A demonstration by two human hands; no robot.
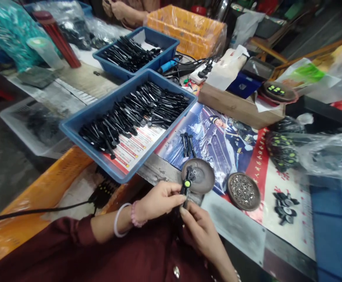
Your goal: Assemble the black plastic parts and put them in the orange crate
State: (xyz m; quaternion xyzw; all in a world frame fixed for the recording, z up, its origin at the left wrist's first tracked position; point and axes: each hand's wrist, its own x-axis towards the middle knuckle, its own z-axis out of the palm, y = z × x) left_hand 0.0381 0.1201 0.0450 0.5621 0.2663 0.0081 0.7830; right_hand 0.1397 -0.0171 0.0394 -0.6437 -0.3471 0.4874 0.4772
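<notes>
Close to my body I hold a slim black plastic part with a round yellow-green button (187, 183). My left hand (166, 198) pinches it just below the button, thumb and fingers closed. My right hand (198, 225) is closed around its lower end, which the fingers mostly hide. Right behind the part's tip is a shallow brown dish (204, 174) with a few small black pieces. To the right, a second round dish (243, 191) holds many small metal pieces. Three slim black parts (187, 144) lie on the poster beyond the dishes.
A blue tray (126, 176) full of black parts stands front left, another blue tray (171, 49) behind it. A cardboard box (241, 105), a bag of black parts with yellow-green dots (282, 150) and small black pieces (285, 207) are right. Across the table are another person's hands (119, 9).
</notes>
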